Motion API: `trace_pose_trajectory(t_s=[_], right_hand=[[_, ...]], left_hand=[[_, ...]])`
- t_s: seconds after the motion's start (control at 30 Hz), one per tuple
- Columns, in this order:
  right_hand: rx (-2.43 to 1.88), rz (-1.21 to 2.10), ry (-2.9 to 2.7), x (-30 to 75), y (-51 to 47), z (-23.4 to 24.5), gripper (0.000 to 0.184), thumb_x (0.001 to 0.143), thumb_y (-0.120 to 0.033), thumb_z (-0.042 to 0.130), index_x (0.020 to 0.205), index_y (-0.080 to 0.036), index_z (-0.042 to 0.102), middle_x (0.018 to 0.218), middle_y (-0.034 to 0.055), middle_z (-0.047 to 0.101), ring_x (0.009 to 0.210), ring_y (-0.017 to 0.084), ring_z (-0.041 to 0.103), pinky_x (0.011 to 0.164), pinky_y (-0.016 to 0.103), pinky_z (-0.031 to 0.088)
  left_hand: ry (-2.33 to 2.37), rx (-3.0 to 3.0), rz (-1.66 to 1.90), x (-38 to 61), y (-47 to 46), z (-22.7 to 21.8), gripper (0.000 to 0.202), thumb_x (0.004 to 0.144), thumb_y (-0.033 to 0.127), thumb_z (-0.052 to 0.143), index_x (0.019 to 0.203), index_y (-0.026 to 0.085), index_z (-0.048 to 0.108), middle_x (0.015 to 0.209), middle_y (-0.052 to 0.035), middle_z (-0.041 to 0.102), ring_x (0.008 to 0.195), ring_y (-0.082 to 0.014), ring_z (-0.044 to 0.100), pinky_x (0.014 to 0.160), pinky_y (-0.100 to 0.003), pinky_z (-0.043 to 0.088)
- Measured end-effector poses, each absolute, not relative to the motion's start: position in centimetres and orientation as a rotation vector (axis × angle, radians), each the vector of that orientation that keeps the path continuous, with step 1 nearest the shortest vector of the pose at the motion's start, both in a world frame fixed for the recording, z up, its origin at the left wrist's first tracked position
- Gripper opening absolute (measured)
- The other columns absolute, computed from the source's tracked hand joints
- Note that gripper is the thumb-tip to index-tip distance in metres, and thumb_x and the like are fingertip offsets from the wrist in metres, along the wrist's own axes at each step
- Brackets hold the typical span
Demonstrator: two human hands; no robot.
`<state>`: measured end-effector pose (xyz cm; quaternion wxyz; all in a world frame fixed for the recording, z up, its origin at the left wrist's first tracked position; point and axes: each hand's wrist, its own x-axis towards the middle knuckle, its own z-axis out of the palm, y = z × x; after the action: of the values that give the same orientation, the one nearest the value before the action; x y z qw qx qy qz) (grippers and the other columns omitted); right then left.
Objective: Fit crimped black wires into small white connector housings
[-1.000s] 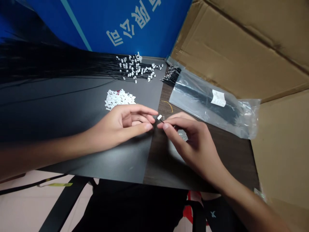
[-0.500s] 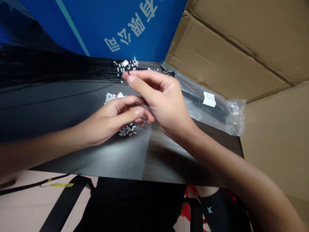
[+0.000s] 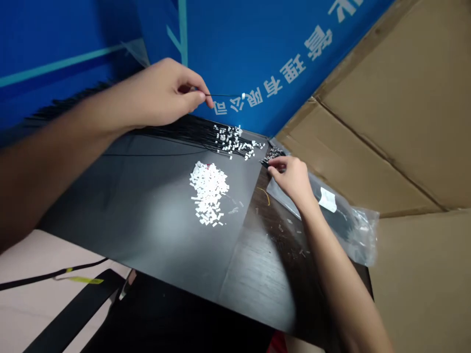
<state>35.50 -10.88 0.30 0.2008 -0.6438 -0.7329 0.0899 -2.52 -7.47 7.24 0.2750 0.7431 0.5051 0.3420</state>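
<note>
Two bare hands working, one black wire lifted high!

I see the left hand (image 3: 165, 90) pinching a thin black wire (image 3: 224, 95), white plastic connector (image 3: 243, 96) at its end, above a flat black mat (image 3: 147, 220). The right hand's (image 3: 290, 179) curled fingers touch a bundle of metal-tipped black wires (image 3: 273, 156); I can't tell if they grip. A heap of small white connectors (image 3: 208, 192) lies between the hands.

White Chinese characters (image 3: 281, 73) upside down on a blue board (image 3: 235, 44), ending 有限公司, white label (image 3: 327, 200) on a clear plastic bag (image 3: 349, 230), print too small to read

Matt black sheet (image 3: 140, 220); dark wood table (image 3: 261, 279); glossy plastic bag (image 3: 362, 240).
</note>
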Motion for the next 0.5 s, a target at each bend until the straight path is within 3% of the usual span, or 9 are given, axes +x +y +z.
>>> trace_pose_trajectory(t_s=[0.07, 0.13, 0.23, 0.4, 0.5], right_hand=[[-1.888, 0.178, -2.127, 35.9, -10.5, -0.7, 0.015, 0.118, -0.029, 0.094, 0.125, -0.016, 0.090, 0.124, 0.0094, 0.093, 0.113, 0.027, 0.091, 0.112, 0.052, 0.077], [-1.957, 0.108, -2.198, 35.8, -10.3, -1.2, 0.023, 0.122, -0.037, 0.092, 0.132, -0.017, 0.088, 0.136, 0.0094, 0.090, 0.125, 0.029, 0.089, 0.117, 0.054, 0.076], [-2.031, 0.012, -2.287, 35.3, -10.3, -1.2, 0.023, 0.124, -0.038, 0.090, 0.136, -0.018, 0.087, 0.142, 0.0108, 0.089, 0.130, 0.030, 0.088, 0.119, 0.055, 0.076], [-2.129, -0.147, -2.367, 33.9, -10.7, -0.4, 0.025, 0.125, -0.040, 0.089, 0.136, -0.018, 0.087, 0.141, 0.0112, 0.088, 0.129, 0.030, 0.088, 0.116, 0.054, 0.076], [-2.179, -0.230, -2.364, 33.1, -10.8, -0.1, 0.025, 0.125, -0.040, 0.089, 0.135, -0.017, 0.087, 0.140, 0.0112, 0.089, 0.129, 0.030, 0.088, 0.117, 0.055, 0.076]], left_hand=[[1.457, 2.117, 0.914, -2.9, -5.6, 6.4, 0.016, 0.116, 0.019, 0.079, 0.120, 0.018, 0.094, 0.085, 0.0019, 0.066, 0.082, -0.0214, 0.041, 0.086, -0.038, 0.033], [1.473, 2.221, 0.900, -3.0, -3.9, 5.0, 0.019, 0.116, 0.020, 0.074, 0.119, 0.021, 0.093, 0.096, 0.0010, 0.068, 0.096, -0.0232, 0.046, 0.103, -0.035, 0.040], [1.451, 2.341, 0.862, -3.1, -1.9, 2.4, 0.026, 0.118, 0.027, 0.068, 0.120, 0.022, 0.093, 0.113, -0.0017, 0.067, 0.120, -0.0239, 0.046, 0.127, -0.037, 0.034], [1.443, 2.424, 0.807, -3.2, -0.3, -1.7, 0.041, 0.118, 0.046, 0.065, 0.127, 0.020, 0.096, 0.123, -0.0087, 0.075, 0.136, -0.0319, 0.050, 0.132, -0.053, 0.036], [1.453, 2.464, 0.817, -3.0, -0.4, -2.3, 0.051, 0.115, 0.047, 0.066, 0.150, 0.022, 0.093, 0.132, -0.0130, 0.079, 0.149, -0.0397, 0.051, 0.135, -0.064, 0.038]])
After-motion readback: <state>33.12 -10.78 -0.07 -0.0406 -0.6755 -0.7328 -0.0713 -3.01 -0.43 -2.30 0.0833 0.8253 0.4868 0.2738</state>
